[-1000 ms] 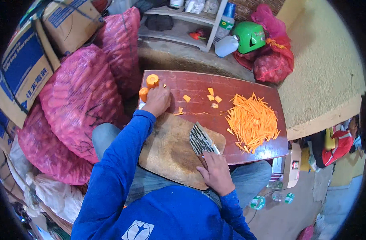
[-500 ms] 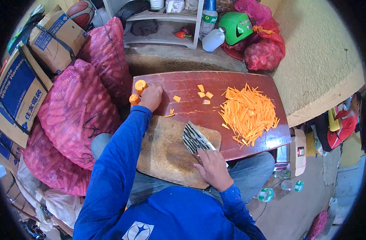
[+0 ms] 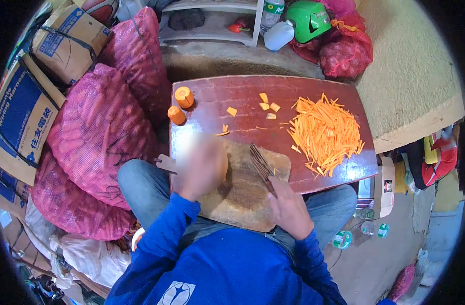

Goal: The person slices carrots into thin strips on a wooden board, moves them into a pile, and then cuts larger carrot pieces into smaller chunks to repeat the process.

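At the left, red mesh sacks [image 3: 100,137] stand beside a red table [image 3: 217,94], at whose far left corner sit two carrot chunks [image 3: 184,96]; nearer the person, the left hand [image 3: 198,165] is positioned over the left part of the wooden cutting board [image 3: 237,211], too blurred to tell whether it grasps anything. Right of it, the knife [image 3: 261,161] is tilted over the board, its handle clenched in the right hand [image 3: 292,207] near the board's right edge. Farther right, a heap of carrot sticks [image 3: 326,134] lies on the table.
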